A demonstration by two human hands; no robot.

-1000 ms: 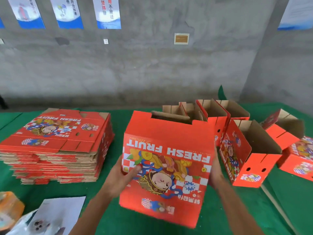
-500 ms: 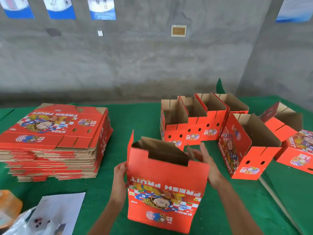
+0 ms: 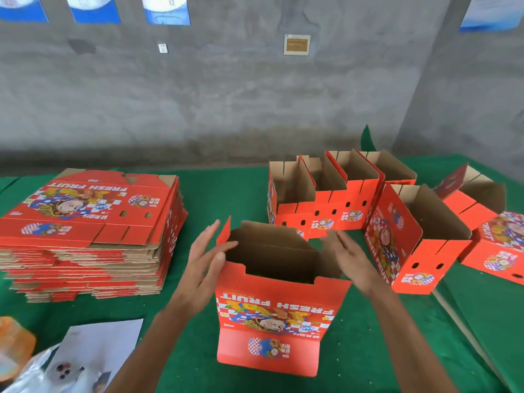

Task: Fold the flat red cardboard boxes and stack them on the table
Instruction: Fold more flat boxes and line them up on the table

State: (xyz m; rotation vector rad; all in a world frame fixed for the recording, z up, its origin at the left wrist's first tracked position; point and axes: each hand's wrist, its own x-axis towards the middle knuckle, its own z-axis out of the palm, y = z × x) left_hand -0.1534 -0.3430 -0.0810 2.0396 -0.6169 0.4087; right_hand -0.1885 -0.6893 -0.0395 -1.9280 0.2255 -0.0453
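While hands flank it, fingers straight, box (image 3: 276,316) upright, mouth up.

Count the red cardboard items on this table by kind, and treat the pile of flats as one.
Nearest box, top open: 1
Back-row boxes: 4
Box beside the row: 1
Far-right boxes, partly cut off: 2
Flat stack: 1
Total: 9

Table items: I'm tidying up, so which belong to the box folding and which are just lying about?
Job:
- open box between both hands
- flat stack
- folded boxes

Lying about:
- paper sheet
- orange object
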